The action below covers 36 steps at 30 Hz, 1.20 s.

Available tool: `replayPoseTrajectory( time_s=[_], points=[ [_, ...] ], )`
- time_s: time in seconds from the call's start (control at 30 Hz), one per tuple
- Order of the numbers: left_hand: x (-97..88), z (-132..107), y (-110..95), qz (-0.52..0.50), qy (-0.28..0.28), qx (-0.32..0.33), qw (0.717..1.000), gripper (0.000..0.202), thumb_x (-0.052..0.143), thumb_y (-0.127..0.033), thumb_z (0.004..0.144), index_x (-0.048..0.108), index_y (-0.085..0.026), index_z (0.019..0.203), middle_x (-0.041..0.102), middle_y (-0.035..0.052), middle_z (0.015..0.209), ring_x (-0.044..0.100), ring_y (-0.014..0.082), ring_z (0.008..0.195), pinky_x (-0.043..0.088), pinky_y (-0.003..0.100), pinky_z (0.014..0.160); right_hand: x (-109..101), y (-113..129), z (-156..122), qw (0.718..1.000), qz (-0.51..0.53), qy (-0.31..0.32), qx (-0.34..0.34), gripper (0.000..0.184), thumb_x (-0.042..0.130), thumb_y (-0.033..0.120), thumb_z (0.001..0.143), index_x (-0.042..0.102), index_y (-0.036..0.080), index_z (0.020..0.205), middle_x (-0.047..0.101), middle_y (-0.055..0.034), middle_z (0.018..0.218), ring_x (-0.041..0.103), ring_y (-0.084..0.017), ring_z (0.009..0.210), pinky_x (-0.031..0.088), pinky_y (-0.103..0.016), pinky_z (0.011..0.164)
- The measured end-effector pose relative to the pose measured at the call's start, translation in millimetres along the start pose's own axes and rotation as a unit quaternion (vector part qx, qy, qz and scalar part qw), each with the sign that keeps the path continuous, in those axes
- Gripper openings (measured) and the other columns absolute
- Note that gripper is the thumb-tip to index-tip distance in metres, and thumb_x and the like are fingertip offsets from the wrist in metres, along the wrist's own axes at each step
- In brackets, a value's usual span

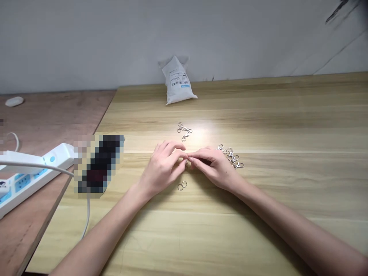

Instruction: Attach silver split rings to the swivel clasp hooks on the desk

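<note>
My left hand (164,164) and my right hand (212,164) meet over the middle of the wooden table, both pinched, fingertips touching. At the left thumb and forefinger shows part of a small metal ring (187,161); the fingers hide the rest. What the right fingertips pinch is too small and covered to make out. Two loose metal rings (182,186) lie just below the hands. Beyond the left hand is a small group of lobster clasps with rings (184,130). Several silver lobster clasps (233,157) lie beside the right hand, partly behind it.
A white plastic packet (178,82) with a printed label leans near the wall at the back. To the left are a blurred-out phone-like object (100,165) with a cable, a white power strip (51,163) and a small white case (14,101) on a brown surface.
</note>
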<state>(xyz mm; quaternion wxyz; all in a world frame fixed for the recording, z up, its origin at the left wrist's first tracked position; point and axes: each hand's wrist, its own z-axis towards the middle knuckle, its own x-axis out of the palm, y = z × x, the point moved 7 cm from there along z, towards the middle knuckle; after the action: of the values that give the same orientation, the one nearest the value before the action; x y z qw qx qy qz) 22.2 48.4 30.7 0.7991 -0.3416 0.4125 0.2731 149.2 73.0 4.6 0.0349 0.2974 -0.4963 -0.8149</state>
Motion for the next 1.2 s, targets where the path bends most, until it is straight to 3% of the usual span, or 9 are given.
replayPoseTrajectory(
  time_s=[0.2,0.37,0.43,0.6,1.0,1.2],
  points=[
    [-1.3,2,4,0.063,-0.005,-0.021,0.998,0.006,0.057,-0.019,0.088,0.063,-0.020,0.087,0.068,0.0055,0.105,0.058,0.0221,0.098,0.040,0.039,0.087,-1,2,-4,0.996,-0.082,-0.033,-0.015,0.023,0.052,0.019,0.095,0.067,0.025,0.111,0.075,-0.0025,0.098,0.066,-0.016,0.083,0.048,-0.037,0.081],
    [-2.5,2,5,0.078,-0.018,-0.037,0.996,0.006,0.057,-0.018,0.087,0.063,-0.019,0.087,0.068,0.0051,0.106,0.058,0.0225,0.099,0.039,0.040,0.091,-1,13,-8,0.978,-0.174,-0.071,-0.088,0.017,0.050,0.017,0.095,0.066,0.020,0.102,0.074,-0.0047,0.087,0.066,-0.018,0.079,0.050,-0.037,0.077],
    [-3.9,2,5,0.083,-0.027,-0.038,0.995,0.006,0.057,-0.020,0.088,0.063,-0.020,0.086,0.068,0.0050,0.105,0.058,0.0228,0.100,0.038,0.041,0.093,0,16,-7,0.975,-0.188,-0.057,-0.107,0.016,0.050,0.019,0.095,0.065,0.021,0.099,0.073,-0.0039,0.083,0.064,-0.018,0.077,0.048,-0.037,0.076],
    [-3.7,2,6,0.088,-0.028,-0.041,0.995,0.007,0.056,-0.020,0.089,0.063,-0.020,0.087,0.068,0.0052,0.106,0.058,0.0230,0.100,0.038,0.041,0.094,4,22,-7,0.970,-0.184,0.018,-0.158,0.012,0.054,0.020,0.093,0.065,0.024,0.095,0.073,-0.0028,0.096,0.060,-0.018,0.082,0.043,-0.036,0.076],
    [-9.8,2,-3,0.111,-0.064,-0.005,0.992,0.005,0.058,-0.017,0.087,0.063,-0.020,0.087,0.069,0.0044,0.105,0.058,0.0231,0.101,0.039,0.043,0.095,4,23,-5,0.975,-0.156,0.058,-0.149,0.017,0.055,0.024,0.091,0.068,0.024,0.102,0.072,-0.0025,0.099,0.054,-0.020,0.085,0.043,-0.038,0.078],
    [-13.5,2,-6,0.110,-0.085,0.021,0.990,0.005,0.060,-0.017,0.086,0.062,-0.022,0.085,0.070,0.0027,0.102,0.061,0.0216,0.099,0.037,0.044,0.100,4,21,-6,0.965,-0.205,0.047,-0.156,0.018,0.053,0.023,0.092,0.069,0.023,0.100,0.073,-0.0032,0.098,0.054,-0.020,0.083,0.041,-0.037,0.075]
  ],
)
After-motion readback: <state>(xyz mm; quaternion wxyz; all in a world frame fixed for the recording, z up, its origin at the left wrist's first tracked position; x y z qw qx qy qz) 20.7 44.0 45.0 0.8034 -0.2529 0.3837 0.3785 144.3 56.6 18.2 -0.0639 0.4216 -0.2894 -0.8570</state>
